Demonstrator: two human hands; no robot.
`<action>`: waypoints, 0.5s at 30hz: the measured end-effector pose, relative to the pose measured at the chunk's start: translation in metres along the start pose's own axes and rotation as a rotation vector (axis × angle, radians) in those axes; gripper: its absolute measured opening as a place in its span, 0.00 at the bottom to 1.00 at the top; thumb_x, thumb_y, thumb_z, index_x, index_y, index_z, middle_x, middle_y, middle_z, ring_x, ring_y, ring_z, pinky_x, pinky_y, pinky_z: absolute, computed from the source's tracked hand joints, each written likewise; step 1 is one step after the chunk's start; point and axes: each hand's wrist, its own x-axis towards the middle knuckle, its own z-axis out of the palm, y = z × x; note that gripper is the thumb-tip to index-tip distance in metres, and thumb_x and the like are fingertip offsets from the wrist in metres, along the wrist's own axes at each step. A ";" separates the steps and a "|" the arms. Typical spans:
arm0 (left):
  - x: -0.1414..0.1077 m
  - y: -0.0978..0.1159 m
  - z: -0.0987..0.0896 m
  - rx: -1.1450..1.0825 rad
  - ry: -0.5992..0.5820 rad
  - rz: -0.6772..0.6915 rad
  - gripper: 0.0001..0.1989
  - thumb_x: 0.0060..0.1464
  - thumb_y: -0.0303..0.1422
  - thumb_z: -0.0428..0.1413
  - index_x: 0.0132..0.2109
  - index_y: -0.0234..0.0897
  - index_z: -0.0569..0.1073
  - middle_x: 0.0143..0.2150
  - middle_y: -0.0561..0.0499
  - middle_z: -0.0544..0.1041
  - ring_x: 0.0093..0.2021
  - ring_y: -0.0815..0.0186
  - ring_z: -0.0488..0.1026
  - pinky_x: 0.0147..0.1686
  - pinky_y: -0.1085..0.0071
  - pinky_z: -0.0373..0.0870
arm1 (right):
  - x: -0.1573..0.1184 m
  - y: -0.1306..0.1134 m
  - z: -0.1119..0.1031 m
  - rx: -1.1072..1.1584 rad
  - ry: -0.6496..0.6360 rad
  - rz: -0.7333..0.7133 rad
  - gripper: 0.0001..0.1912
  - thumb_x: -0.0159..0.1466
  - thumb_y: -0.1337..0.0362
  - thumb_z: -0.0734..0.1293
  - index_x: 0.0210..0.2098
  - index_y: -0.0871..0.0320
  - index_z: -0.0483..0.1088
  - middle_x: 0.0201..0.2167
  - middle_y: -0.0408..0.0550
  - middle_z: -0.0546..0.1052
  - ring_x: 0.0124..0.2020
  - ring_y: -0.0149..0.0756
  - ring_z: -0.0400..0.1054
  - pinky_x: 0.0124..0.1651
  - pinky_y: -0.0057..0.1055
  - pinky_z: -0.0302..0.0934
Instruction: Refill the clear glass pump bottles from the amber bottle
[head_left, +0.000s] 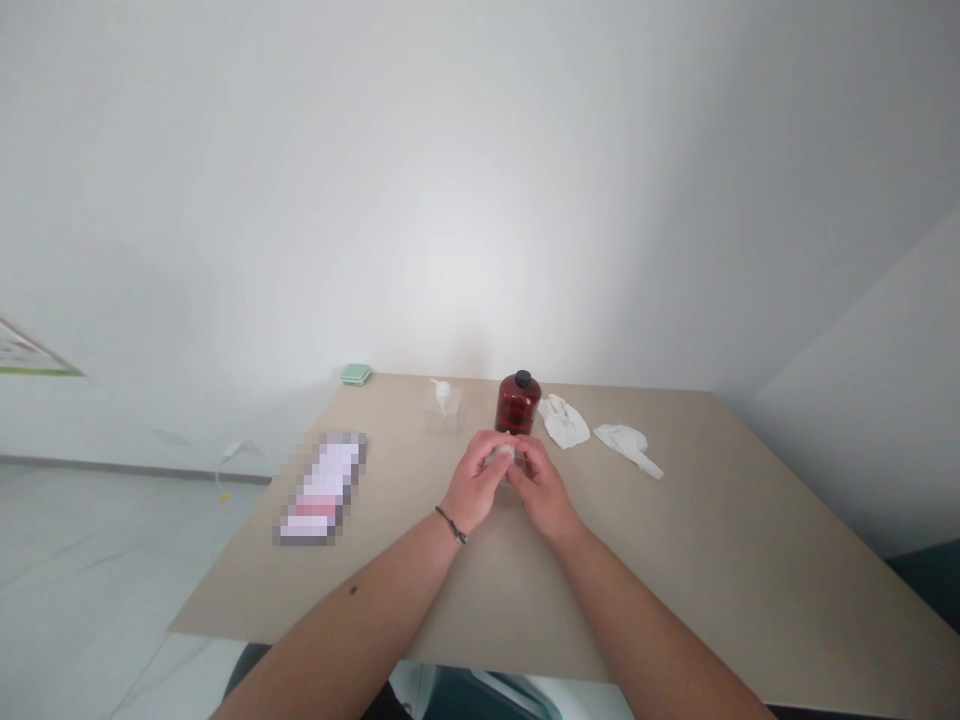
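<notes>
My left hand [477, 482] and my right hand [541, 486] meet over the middle of the table, fingers closed around a small whitish, partly clear object [506, 453]. Most of that object is hidden by my fingers, so I cannot make out what it is. Just behind my hands stands a dark red bottle [517, 402] with a black cap. A clear square bottle [444, 408] with a white pump is behind and to the left of them. To the right of the red bottle lie a crumpled white tissue [565, 422] and another white crumpled piece [628, 446].
On the left of the beige table [660, 580] lies a blurred-out phone [322, 488]. A small green box [355, 374] sits at the back left corner, near the wall. The table's front edge runs below my forearms.
</notes>
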 end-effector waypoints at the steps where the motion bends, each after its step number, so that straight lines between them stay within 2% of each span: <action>1: 0.000 0.000 0.000 0.003 0.001 -0.001 0.13 0.63 0.39 0.52 0.46 0.37 0.76 0.46 0.45 0.74 0.50 0.60 0.71 0.55 0.62 0.66 | 0.000 0.000 -0.001 0.005 -0.003 -0.003 0.15 0.62 0.51 0.67 0.45 0.52 0.71 0.49 0.50 0.71 0.54 0.44 0.64 0.59 0.46 0.58; 10: 0.000 0.002 0.000 0.018 -0.004 0.012 0.15 0.63 0.42 0.52 0.46 0.37 0.76 0.46 0.45 0.75 0.50 0.59 0.71 0.54 0.60 0.67 | 0.001 -0.006 0.002 -0.040 0.001 0.035 0.17 0.61 0.51 0.69 0.45 0.52 0.72 0.49 0.51 0.71 0.53 0.44 0.65 0.60 0.46 0.58; 15: 0.000 0.001 -0.001 0.024 -0.004 0.020 0.15 0.63 0.42 0.52 0.47 0.38 0.76 0.47 0.45 0.75 0.50 0.59 0.71 0.54 0.61 0.66 | 0.002 -0.006 -0.001 -0.029 -0.065 -0.009 0.17 0.64 0.52 0.66 0.49 0.52 0.72 0.51 0.52 0.70 0.56 0.45 0.64 0.62 0.47 0.56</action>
